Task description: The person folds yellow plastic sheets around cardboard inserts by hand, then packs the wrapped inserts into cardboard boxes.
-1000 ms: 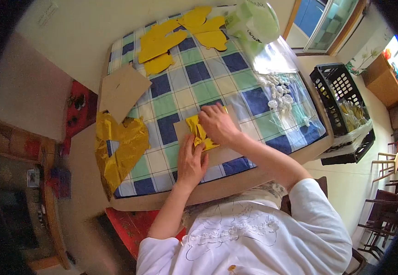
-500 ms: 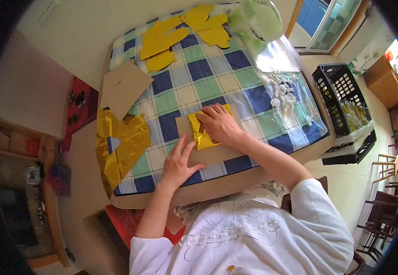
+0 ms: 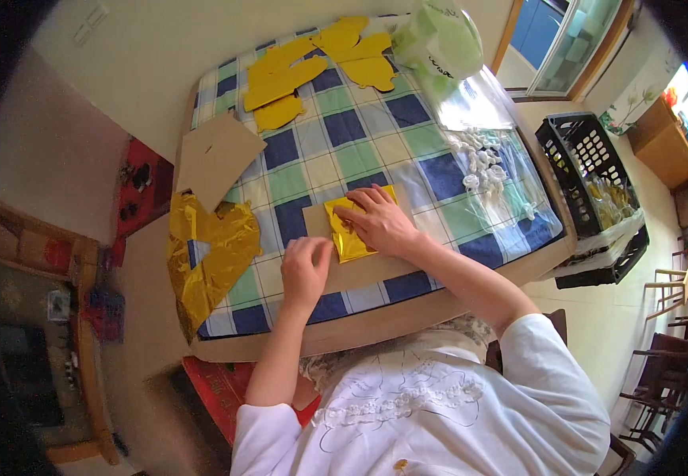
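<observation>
Under the right hand (image 3: pixel 381 222) lies a small foil sheet (image 3: pixel 349 238), glossy gold and creased, on a matt brown cardboard piece (image 3: pixel 364 271) that the left hand (image 3: pixel 306 266) also touches. The checked cloth (image 3: pixel 336 127) beneath looks soft and matt. Left of the left hand lies crumpled foil (image 3: pixel 213 258), shiny gold. Beyond the hands lie matt yellow paper cut-outs (image 3: pixel 288 75).

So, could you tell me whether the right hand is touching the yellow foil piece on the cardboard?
Touching. The head view shows the right hand lying flat on the yellow foil piece, fingers overlapping its top edge, no gap visible.
</observation>
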Demonstrator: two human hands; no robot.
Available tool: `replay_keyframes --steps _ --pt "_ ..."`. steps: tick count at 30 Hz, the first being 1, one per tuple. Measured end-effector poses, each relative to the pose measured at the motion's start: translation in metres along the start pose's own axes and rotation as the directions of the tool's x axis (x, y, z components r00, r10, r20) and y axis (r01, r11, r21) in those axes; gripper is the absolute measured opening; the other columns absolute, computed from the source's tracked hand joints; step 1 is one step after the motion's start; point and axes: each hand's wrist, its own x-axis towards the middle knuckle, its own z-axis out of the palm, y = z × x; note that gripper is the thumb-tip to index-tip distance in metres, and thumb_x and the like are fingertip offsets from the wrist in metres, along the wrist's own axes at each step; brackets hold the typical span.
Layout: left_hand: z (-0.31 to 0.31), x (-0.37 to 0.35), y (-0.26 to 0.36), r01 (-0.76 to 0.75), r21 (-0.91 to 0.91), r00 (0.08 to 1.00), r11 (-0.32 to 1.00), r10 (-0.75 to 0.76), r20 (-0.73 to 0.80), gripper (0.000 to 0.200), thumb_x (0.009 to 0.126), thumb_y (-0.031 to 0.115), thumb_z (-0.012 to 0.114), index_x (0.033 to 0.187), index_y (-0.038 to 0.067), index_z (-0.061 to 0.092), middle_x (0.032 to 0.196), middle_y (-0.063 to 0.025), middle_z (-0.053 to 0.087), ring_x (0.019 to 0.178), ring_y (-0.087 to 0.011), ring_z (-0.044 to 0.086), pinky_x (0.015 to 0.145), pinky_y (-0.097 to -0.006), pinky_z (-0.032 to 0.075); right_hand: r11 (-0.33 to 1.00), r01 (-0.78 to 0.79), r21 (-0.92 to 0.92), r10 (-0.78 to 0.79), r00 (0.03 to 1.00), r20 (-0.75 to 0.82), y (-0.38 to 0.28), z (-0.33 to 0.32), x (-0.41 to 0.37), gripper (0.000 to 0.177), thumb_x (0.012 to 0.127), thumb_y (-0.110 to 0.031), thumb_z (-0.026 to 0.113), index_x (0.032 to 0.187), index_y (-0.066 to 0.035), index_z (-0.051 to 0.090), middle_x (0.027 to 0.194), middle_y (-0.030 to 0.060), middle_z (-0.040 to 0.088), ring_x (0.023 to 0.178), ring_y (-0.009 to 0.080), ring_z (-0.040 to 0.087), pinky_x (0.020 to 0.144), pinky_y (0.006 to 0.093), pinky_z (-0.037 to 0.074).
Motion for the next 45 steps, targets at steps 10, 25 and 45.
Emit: replay_keyframes --steps 10,25,45 --pt "0.015 0.016 -0.017 0.196 -0.182 0.978 0.964 -0.206 -0.04 0.01 0.086 0.009 0.064 0.091 0.001 0.069 0.08 -0.0089 0.069 0.068 -0.015 0.064 0.064 -0.0288 0.05 0.998 -0.048 0.03 0.048 0.999 -0.005 -0.004 -0.001 0.004 0.035 0.087 -0.02 0.059 0.121 -0.012 0.054 0.121 0.0137 0.052 0.117 0.0318 0.048 0.105 0.048 0.032" --pt "0.008 0.022 0.006 0.546 -0.474 0.837 0.691 -0.47 0.28 0.021 0.089 0.014 0.06 0.088 -0.006 0.067 0.069 -0.0073 0.066 0.044 -0.012 0.057 0.04 -0.0257 0.042 0.998 -0.058 0.04 0.058 0.998 0.005 -0.004 0.0 0.005 0.037 0.088 -0.031 0.06 0.119 -0.012 0.055 0.124 0.0155 0.051 0.12 0.0343 0.046 0.105 0.0519 0.031" --pt "0.015 0.0 0.02 0.351 -0.019 0.929 0.936 -0.346 0.131 0.021 0.087 0.017 0.059 0.081 -0.003 0.066 0.068 -0.0209 0.063 0.064 -0.0337 0.064 0.061 -0.0405 0.05 0.994 -0.105 0.03 0.104 0.993 0.053 -0.008 -0.002 0.003 0.052 0.083 -0.045 0.062 0.121 -0.01 0.055 0.128 0.0166 0.049 0.125 0.0348 0.041 0.109 0.053 0.026"
